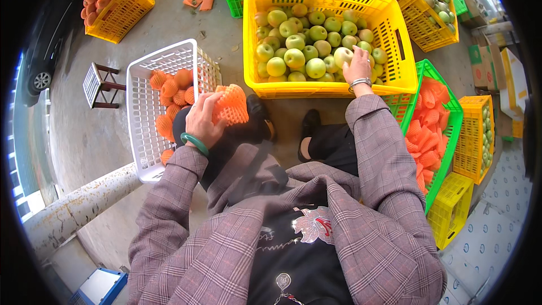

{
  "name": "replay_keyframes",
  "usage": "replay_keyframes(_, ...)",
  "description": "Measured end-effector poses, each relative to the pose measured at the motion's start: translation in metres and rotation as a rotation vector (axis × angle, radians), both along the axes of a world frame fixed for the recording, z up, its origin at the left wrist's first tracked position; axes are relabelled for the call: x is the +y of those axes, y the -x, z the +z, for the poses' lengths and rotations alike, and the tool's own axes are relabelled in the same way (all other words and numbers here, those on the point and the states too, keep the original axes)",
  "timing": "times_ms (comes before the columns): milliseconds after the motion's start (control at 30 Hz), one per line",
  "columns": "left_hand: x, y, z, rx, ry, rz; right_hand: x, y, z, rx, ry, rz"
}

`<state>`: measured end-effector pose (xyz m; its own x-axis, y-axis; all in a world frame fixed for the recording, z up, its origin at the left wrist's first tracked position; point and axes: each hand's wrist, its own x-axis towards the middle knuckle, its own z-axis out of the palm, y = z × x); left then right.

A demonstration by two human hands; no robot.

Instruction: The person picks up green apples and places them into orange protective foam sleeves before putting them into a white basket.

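Note:
My left hand (206, 120) holds an orange foam fruit net (232, 106) over the right edge of a white plastic basket (131, 110). Inside that basket lie several fruits in orange foam nets (169, 87). At the right side of a large yellow crate (330, 89), my right hand (359, 67) has its fingers on a pale green apple (342, 56). Many loose green apples (294, 58) fill the crate's bottom around it. Whether the foam net in my left hand has a fruit inside cannot be told.
A green crate (453, 144) of flattened orange foam nets (427, 135) stands at my right. Yellow crates (470, 135) of fruit stand farther right. A small stool (101, 84) and a thick pipe (80, 207) are at the left. Another yellow crate (127, 8) holds netted fruit.

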<state>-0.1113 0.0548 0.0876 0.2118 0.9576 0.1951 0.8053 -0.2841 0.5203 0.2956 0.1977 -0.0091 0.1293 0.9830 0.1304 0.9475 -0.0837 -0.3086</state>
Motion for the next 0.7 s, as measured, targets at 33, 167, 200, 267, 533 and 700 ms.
replay_keyframes(33,0.0,0.0,0.0,-0.004,-0.003,-0.002,-0.003,-0.001,-0.002,0.028,-0.014,-0.057)
replay_keyframes(167,0.001,-0.002,-0.001,0.023,-0.006,0.0,-0.047,0.005,-0.008,0.168,-0.104,0.172)
replay_keyframes(200,0.001,-0.003,-0.002,0.015,-0.011,-0.002,-0.06,0.014,-0.004,0.205,-0.139,0.237)
replay_keyframes(267,-0.002,-0.004,-0.001,-0.01,0.016,0.004,-0.088,0.041,0.018,0.328,-0.152,0.336)
replay_keyframes(533,-0.027,-0.071,-0.025,-1.513,0.794,-0.13,-0.176,0.087,0.057,1.66,0.595,0.27)
replay_keyframes(700,-0.039,-0.098,0.005,-1.634,1.169,-0.36,-0.196,0.092,0.088,1.665,0.51,0.342)
